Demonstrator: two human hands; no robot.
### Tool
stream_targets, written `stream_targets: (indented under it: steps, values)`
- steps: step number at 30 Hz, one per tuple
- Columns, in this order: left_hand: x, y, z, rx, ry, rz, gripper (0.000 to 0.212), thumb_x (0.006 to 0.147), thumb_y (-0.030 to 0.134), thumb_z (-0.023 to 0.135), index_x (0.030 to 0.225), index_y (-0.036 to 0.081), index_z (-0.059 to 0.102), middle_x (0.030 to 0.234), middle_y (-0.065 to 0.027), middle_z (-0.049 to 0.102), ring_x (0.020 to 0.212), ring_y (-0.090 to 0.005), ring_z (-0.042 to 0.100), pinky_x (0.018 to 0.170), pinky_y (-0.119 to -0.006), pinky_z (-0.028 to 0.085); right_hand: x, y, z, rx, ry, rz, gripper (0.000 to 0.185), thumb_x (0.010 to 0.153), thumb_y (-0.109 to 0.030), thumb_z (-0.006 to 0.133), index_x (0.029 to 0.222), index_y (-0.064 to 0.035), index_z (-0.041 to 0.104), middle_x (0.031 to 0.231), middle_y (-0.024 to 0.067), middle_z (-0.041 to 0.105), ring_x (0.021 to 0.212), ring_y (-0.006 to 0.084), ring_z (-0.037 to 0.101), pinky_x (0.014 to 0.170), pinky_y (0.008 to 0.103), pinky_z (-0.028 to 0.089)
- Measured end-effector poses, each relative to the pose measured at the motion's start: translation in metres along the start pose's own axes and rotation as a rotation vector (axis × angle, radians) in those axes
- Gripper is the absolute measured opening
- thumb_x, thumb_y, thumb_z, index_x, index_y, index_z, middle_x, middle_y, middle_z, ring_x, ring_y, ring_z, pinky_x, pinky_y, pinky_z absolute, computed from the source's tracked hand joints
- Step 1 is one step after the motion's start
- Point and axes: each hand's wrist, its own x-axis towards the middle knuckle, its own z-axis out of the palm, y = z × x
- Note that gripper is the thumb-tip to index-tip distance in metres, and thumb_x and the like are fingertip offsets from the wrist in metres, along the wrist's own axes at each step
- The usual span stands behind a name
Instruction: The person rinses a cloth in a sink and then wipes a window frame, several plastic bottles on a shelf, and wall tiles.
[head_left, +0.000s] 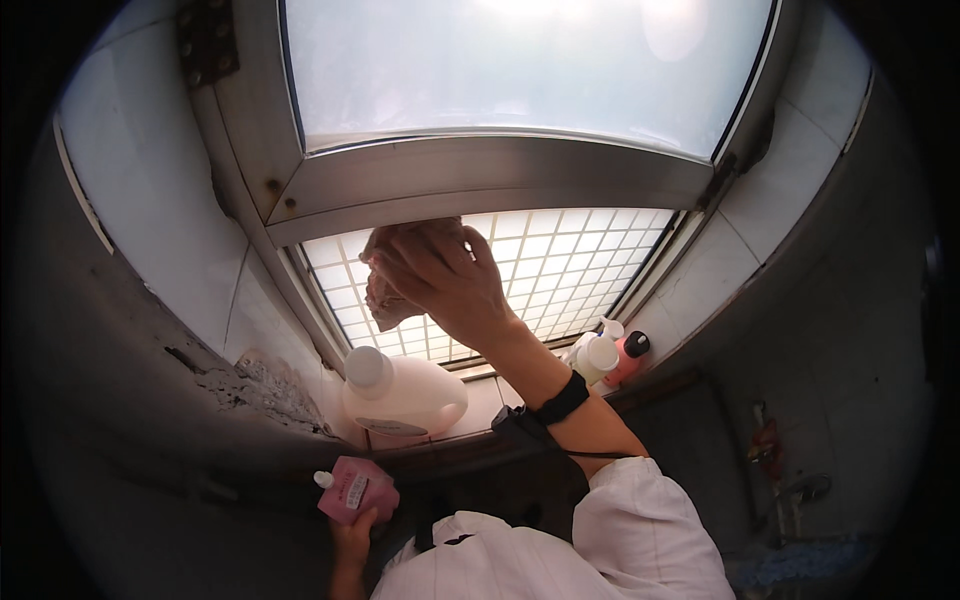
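Note:
My right hand (442, 281) is closed on a crumpled, damp-looking cloth (394, 300) and holds it against the lower window pane (555, 255), just under the metal frame's crossbar (487, 176). A black band circles that wrist, with a small dark device by the forearm. Low at the left, my left hand (358, 529) grips a pink refill pouch (358, 491) with a white cap; the pouch bears writing.
A large whitish plastic jug (409, 397) stands on the tiled sill at the left. At the sill's right are a white-capped bottle (596, 356) and a pink bottle with a black cap (628, 356). A tap (802, 491) shows dimly at lower right.

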Motion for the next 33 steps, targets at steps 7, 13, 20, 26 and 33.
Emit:
stream_targets:
  steps: [7,13,20,26,33]
  values:
    - [0.008,-0.013,-0.002,-0.067,-0.008,-0.006,0.071,0.102,-0.005,0.089,0.170,-0.001,0.071,0.162,-0.0120,0.080,0.149,-0.0269,0.077,0.129,-0.046,0.061,-0.066,0.046,-0.032,0.032,0.196,0.596,0.075,0.106,-0.029,0.096,0.178,-0.0264,0.077,0.184,0.0171,0.057,0.172,0.0470,0.055,0.140,0.0686,0.043]
    - [0.009,-0.020,-0.005,-0.058,-0.014,0.015,0.072,0.101,-0.006,0.089,0.170,0.000,0.071,0.161,-0.0114,0.081,0.147,-0.0265,0.079,0.129,-0.045,0.061,-0.091,0.020,-0.020,0.060,0.225,0.832,0.104,0.117,-0.025,0.090,0.202,-0.0060,0.032,0.201,0.0324,0.031,0.184,0.0546,0.035,0.151,0.0674,0.031]
    - [0.013,-0.017,0.004,-0.054,-0.027,-0.002,0.070,0.102,-0.005,0.090,0.170,-0.001,0.071,0.158,-0.0107,0.081,0.143,-0.0252,0.078,0.127,-0.044,0.062,-0.181,-0.024,0.000,0.185,0.238,1.125,0.113,0.125,-0.022,0.080,0.207,-0.0048,0.004,0.214,0.0308,0.007,0.199,0.0552,0.002,0.161,0.0653,0.009]
    - [0.008,-0.015,0.000,-0.013,-0.045,-0.022,0.072,0.103,-0.004,0.090,0.172,-0.002,0.069,0.160,-0.0113,0.080,0.144,-0.0255,0.078,0.127,-0.044,0.062,-0.257,-0.038,0.045,0.279,0.265,1.361,0.112,0.118,-0.005,0.068,0.208,-0.0118,0.002,0.212,0.0252,0.014,0.193,0.0480,0.019,0.156,0.0582,0.025]
    - [0.003,-0.017,-0.003,-0.023,-0.035,-0.028,0.079,0.099,-0.004,0.090,0.174,-0.001,0.067,0.165,-0.0126,0.076,0.151,-0.0285,0.074,0.133,-0.047,0.058,-0.344,-0.014,0.093,0.527,0.656,1.641,0.119,0.109,0.014,0.054,0.210,-0.0201,0.000,0.210,0.0187,0.021,0.186,0.0395,0.040,0.150,0.0499,0.044]
